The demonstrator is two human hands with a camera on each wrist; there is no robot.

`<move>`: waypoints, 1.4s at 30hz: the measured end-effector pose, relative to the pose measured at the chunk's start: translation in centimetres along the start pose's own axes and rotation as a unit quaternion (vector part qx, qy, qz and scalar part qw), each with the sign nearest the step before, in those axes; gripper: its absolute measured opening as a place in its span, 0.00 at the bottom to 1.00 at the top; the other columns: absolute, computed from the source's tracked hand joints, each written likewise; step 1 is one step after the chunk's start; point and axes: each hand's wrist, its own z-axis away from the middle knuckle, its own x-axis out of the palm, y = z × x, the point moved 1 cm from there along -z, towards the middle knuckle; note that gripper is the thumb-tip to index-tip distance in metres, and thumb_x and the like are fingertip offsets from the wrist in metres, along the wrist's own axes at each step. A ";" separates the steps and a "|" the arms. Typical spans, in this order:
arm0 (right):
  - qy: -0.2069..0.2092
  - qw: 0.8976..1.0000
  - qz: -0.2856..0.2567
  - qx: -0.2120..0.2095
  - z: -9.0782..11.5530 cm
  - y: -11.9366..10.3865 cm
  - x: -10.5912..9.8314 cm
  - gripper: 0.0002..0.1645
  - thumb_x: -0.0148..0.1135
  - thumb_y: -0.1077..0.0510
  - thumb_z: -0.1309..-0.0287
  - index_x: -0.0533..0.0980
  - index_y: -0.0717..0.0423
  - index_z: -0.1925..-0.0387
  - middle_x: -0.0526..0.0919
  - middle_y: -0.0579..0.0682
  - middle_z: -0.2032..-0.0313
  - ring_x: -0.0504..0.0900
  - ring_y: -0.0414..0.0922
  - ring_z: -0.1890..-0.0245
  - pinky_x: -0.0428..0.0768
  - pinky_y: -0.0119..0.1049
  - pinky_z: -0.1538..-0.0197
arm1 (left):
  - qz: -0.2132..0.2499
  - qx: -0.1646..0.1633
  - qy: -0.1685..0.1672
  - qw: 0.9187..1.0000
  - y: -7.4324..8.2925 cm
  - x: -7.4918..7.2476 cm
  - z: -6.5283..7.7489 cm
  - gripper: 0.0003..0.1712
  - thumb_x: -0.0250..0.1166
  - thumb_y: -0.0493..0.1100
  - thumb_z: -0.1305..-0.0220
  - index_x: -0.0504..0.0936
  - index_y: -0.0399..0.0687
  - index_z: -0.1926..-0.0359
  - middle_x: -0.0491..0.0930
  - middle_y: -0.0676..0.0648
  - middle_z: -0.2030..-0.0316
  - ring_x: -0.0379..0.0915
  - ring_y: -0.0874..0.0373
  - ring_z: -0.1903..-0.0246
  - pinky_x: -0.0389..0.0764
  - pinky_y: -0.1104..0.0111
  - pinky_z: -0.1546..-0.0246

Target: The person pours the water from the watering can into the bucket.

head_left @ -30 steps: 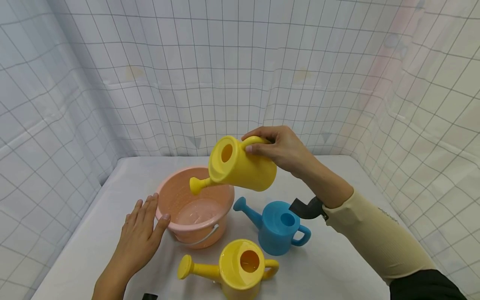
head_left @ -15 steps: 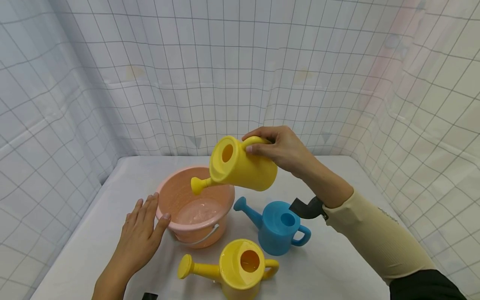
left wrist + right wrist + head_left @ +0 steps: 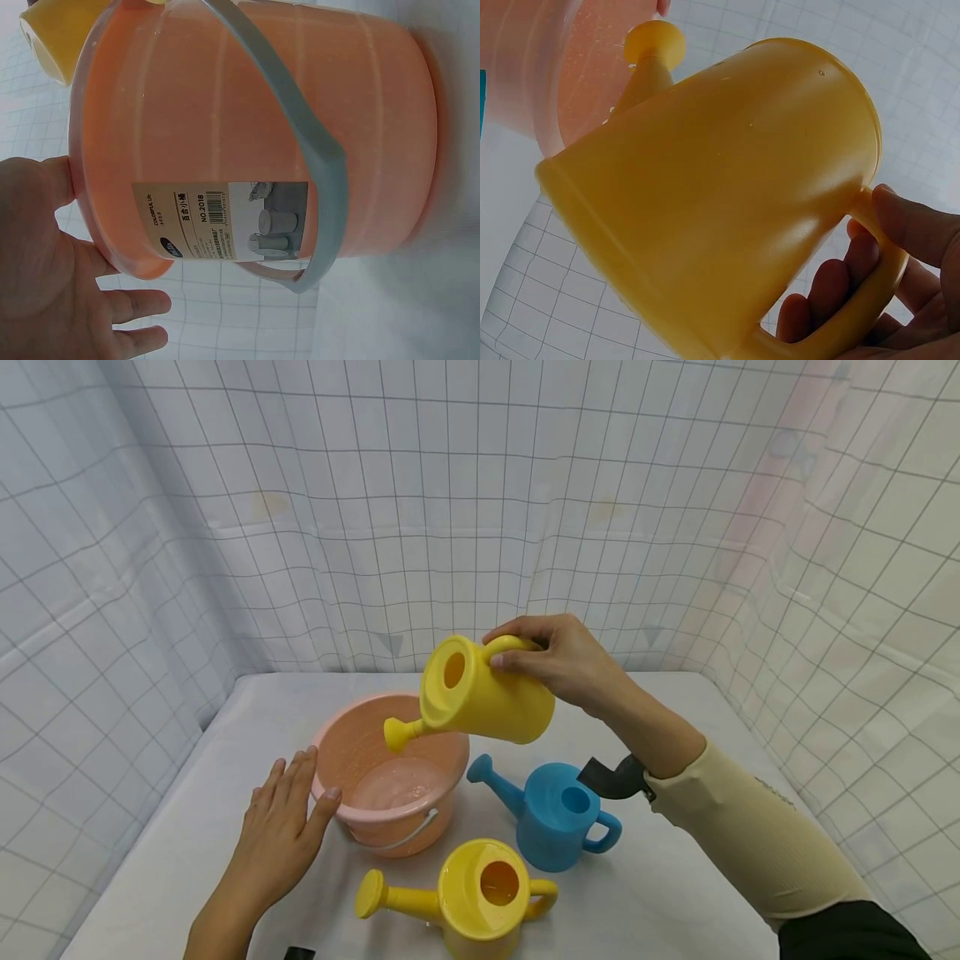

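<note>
My right hand point(image 3: 558, 660) grips the handle of a yellow watering can point(image 3: 502, 697), its fingers curled round the loop in the right wrist view. The can hangs tilted over a peach bucket point(image 3: 442, 814), spout down and to the left. A shallow pool of rippled water point(image 3: 401, 781) lies in the bucket. Straight fingers of my left hand point(image 3: 281, 835) touch the bucket's left rim; the left wrist view shows thumb and fingertips at the rim point(image 3: 84, 150). A few drops cling to the can's side point(image 3: 727, 165) in the right wrist view.
A blue watering can point(image 3: 555, 827) stands right of the bucket, its spout toward it. In front is a second yellow watering can point(image 3: 480, 893) with water inside. The bucket's grey handle point(image 3: 322, 161) hangs down its side. Checked white curtains point(image 3: 465, 527) surround the white-covered table point(image 3: 660, 893).
The held watering can has shifted very slightly right and down, still tilted over the bucket. Ripples in the bucket's water look different. My left hand has not moved.
</note>
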 end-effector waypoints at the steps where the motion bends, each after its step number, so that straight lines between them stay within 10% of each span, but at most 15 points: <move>1: 0.000 1.000 0.001 0.000 0.0 0.0 0.0 0.14 0.64 0.54 0.42 0.81 0.50 0.54 0.83 0.49 0.57 0.80 0.49 0.61 0.83 0.36 0.57 | 0.000 0.000 0.000 1.000 0.0 0.0 0.0 0.40 0.39 0.61 0.28 0.37 0.49 0.25 0.44 0.32 0.27 0.30 0.34 0.28 0.39 0.32 0.37; 42: -0.005 0.999 0.051 -0.009 0.1 -0.4 0.3 0.14 0.64 0.51 0.43 0.80 0.45 0.54 0.82 0.45 0.54 0.78 0.46 0.58 0.81 0.37 0.54 | 0.004 0.000 -0.002 1.000 -0.1 0.0 -0.1 0.40 0.40 0.61 0.27 0.37 0.49 0.25 0.44 0.32 0.27 0.30 0.34 0.28 0.38 0.31 0.37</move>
